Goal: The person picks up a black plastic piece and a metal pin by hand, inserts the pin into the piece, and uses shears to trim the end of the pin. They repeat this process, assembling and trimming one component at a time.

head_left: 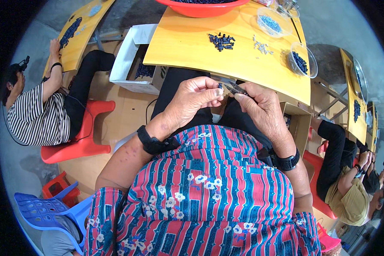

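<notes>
Above my lap, just short of the table's near edge, my left hand (196,97) pinches a small dark blue cylindrical piece (220,85) between thumb and fingertips. My right hand (262,109) grips a slim, pointed dark metal tool (235,88), its narrow end directed at that piece. Whether the tip touches the piece, I cannot tell. On the yellow table (181,40) beyond lie a pile of similar dark pieces (222,42) and a scatter of small silvery parts (262,46).
Clear tubs hold dark pieces (301,63) and pale blue bits (270,24). A red basin (202,7) stands at the far edge. Left of my knees is a white carton (132,64); another box (298,126) is at right. People sit at tables on both sides.
</notes>
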The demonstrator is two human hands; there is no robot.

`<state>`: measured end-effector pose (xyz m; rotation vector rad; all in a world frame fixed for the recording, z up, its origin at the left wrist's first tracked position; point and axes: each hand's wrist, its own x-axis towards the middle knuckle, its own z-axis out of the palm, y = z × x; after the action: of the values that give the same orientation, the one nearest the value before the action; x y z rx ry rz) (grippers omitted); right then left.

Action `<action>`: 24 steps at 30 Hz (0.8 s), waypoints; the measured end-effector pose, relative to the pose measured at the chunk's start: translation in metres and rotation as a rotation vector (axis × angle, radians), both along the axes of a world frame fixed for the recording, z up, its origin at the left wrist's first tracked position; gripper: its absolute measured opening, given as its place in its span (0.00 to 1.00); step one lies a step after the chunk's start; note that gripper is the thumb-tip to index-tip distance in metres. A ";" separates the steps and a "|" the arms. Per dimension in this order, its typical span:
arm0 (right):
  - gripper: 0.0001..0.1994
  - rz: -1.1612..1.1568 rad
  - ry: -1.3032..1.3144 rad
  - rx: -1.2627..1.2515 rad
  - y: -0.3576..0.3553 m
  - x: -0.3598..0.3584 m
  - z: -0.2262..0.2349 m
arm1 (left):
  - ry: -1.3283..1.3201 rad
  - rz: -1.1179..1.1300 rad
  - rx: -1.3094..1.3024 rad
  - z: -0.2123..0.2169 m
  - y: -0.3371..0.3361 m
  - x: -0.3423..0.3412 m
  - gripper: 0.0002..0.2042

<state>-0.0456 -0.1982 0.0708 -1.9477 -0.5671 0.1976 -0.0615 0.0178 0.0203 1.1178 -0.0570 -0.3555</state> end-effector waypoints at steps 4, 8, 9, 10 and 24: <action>0.07 0.021 -0.025 -0.054 0.001 0.001 0.001 | -0.001 0.001 -0.005 0.000 0.000 -0.001 0.07; 0.07 0.002 -0.056 -0.076 0.001 0.001 0.002 | -0.017 -0.010 -0.002 -0.002 0.000 -0.001 0.06; 0.07 0.005 -0.073 -0.080 0.001 0.000 0.002 | -0.017 -0.010 -0.003 -0.002 0.000 -0.001 0.06; 0.07 0.008 -0.071 -0.078 0.001 0.001 0.001 | -0.013 -0.005 0.003 -0.002 0.000 -0.001 0.06; 0.08 0.017 -0.263 -0.271 -0.003 0.003 0.002 | -0.019 0.000 0.058 -0.003 0.000 -0.002 0.07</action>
<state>-0.0431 -0.2015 0.0726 -2.2511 -0.7602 0.0284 -0.0640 0.0177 0.0171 1.1787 -0.0637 -0.3486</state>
